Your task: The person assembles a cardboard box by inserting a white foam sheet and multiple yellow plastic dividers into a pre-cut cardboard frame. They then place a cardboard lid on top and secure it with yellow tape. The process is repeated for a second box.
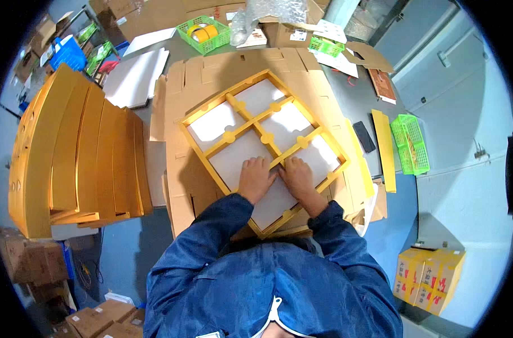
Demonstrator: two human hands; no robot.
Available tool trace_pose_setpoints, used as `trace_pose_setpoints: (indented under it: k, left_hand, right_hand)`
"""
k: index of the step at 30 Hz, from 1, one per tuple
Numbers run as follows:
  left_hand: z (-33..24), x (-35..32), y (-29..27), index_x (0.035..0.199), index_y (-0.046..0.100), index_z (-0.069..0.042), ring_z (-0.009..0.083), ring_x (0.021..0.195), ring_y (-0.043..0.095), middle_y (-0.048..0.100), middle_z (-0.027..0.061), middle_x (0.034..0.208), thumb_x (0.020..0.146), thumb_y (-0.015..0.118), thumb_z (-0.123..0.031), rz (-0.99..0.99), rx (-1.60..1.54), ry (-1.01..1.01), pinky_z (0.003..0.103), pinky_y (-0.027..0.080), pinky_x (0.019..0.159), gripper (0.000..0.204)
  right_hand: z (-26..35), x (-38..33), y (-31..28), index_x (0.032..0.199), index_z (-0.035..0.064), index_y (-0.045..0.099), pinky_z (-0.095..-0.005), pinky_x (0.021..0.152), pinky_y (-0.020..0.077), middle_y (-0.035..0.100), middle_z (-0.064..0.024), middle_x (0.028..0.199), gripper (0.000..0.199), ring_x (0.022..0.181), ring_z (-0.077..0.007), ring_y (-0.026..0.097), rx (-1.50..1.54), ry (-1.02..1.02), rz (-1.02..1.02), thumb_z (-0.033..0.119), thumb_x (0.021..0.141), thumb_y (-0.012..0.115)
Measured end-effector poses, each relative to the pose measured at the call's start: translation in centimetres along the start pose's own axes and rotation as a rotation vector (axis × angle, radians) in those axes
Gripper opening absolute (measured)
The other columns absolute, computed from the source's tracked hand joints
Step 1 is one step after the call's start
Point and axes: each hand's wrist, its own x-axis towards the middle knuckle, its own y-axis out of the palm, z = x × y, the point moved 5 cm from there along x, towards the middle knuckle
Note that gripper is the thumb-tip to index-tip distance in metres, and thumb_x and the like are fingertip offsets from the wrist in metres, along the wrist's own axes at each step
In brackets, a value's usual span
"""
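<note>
Yellow grid frame [263, 147] is lying flat on a big sheet of brown cardboard [189, 96] in the middle of the bench, turned like a diamond, so I'll use it as the landmark for everything else. Inside it are yellow divider strips crossing each other, with white panels [217, 123] showing in the compartments. Both hands are down in the near compartment: left hand [255, 178] lies flat with the fingers spread a little, pressing on the white panel right beside a short divider strip [280, 159], and right hand [297, 176] sits on the other side of that strip, fingers loosely together and resting on the panel, not gripping anything as far as I can see. If the job in hand is seating that strip, I'd say keep both palms even so the panel doesn't bow, push straight down rather than sideways, and check the tab at each end lines up with its slot before leaning on it. Left of the frame there's a tall fanned stack of yellow boards [76, 152], well apart from it. Beyond the frame sits a green basket [204, 32] with tape rolls, and to its right a loose yellow strip [384, 149], a dark phone [363, 137] and another green basket [411, 143]. Yellow taped boxes [428, 279] sit on the floor, near right of the frame.
</note>
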Motion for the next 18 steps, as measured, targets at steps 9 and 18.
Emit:
trace_pose_setpoints:
  k: [9, 18]
  left_hand:
    - [-1.0, 0.4, 3.9, 0.086, 0.052, -0.001, 0.038, 0.074, 0.055, 0.055, 0.0188, 0.079, 0.086, 0.055, -0.016, -0.106, -0.093, 0.063, 0.048, 0.044, 0.065, 0.015]
    - [2.8, 0.5, -2.6, 0.114, 0.052, 0.003, 0.0374, 0.1, 0.05, 0.055, 0.0216, 0.107, 0.083, 0.055, -0.014, -0.414, 0.164, 0.008, 0.049, 0.036, 0.087, 0.035]
  right_hand:
    - [-2.7, -0.3, 0.4, 0.087, 0.0077, 0.059, -0.0393, 0.067, 0.0489, 0.057, -0.0085, 0.078, 0.018, 0.078, -0.0269, 0.059, 0.057, 0.082, -0.139, 0.022, 0.078, 0.065]
    - [-3.3, 2.5, -3.7, 0.105, 0.0023, 0.059, -0.0402, 0.088, 0.043, 0.056, -0.0159, 0.11, 0.04, 0.104, -0.0308, 0.053, 0.235, -0.072, -0.235, 0.023, 0.073, 0.069]
